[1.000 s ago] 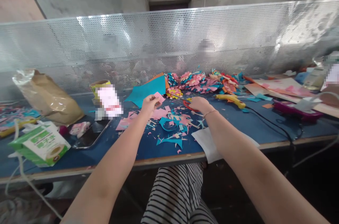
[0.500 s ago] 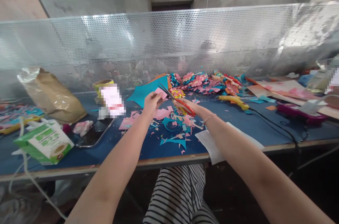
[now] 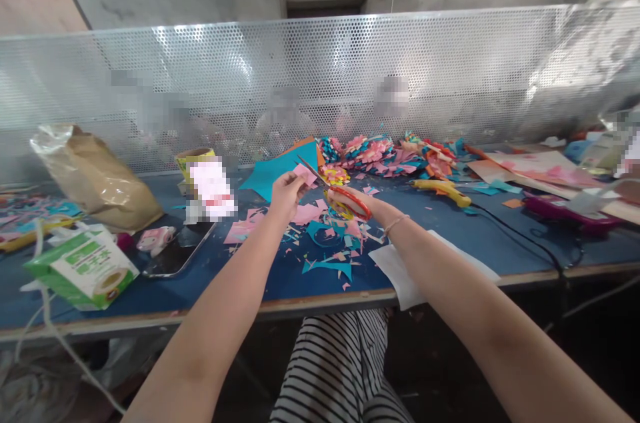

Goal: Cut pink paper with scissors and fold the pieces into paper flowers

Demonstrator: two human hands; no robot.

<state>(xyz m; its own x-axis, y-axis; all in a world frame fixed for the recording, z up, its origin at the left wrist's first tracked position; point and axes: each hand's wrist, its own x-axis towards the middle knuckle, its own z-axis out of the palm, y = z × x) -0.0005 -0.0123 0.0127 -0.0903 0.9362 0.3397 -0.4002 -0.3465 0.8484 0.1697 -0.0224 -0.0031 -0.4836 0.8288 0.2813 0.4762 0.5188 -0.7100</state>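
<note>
My left hand (image 3: 285, 193) is closed in a pinch on a small pink paper piece (image 3: 305, 174), held above the blue table (image 3: 240, 276). My right hand (image 3: 363, 200) grips red-handled scissors (image 3: 345, 200) whose blades point up and left to the pink piece and meet its edge. Below both hands lie several pink and teal paper scraps (image 3: 325, 243). A large teal sheet (image 3: 280, 170) lies just behind my left hand.
A brown bag (image 3: 95, 176), a green-and-white carton (image 3: 85, 270) and a phone (image 3: 175, 256) lie at the left. A yellow glue gun (image 3: 443, 190) with a black cord, a heap of coloured paper pieces (image 3: 380, 153) and a white sheet (image 3: 400, 270) are to the right. A perforated metal screen (image 3: 450, 70) backs the table.
My right hand picked the scissors up from the table and brought the blades to the pink piece. The blades have closed in on the paper since half a second ago.
</note>
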